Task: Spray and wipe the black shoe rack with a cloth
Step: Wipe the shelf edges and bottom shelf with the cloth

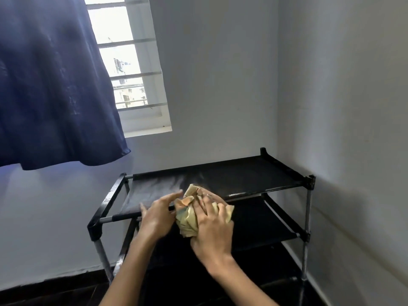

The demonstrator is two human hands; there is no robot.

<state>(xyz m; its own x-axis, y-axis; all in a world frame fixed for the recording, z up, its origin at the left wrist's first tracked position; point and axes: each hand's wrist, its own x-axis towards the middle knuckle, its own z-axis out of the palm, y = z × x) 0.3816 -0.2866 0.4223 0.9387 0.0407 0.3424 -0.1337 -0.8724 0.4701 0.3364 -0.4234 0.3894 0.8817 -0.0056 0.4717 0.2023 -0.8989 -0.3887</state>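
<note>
Head: black rack (242, 173), white corner walls (220, 74).

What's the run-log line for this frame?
stage: wiping top shelf | right hand: grips cloth | left hand: touches cloth | shoe rack: dusty left

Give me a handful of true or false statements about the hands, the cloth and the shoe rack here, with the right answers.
1. The right hand grips a crumpled yellowish cloth. True.
2. The cloth lies on the floor beside the rack. False: it is held up at the front edge of the black shoe rack's top shelf.
3. The left hand holds a spray bottle. False: no bottle is in view; its fingers reach toward the cloth.
4. The rack stands in a corner of the room. True.
5. Shoes fill the top shelf. False: it holds no shoes.
</note>
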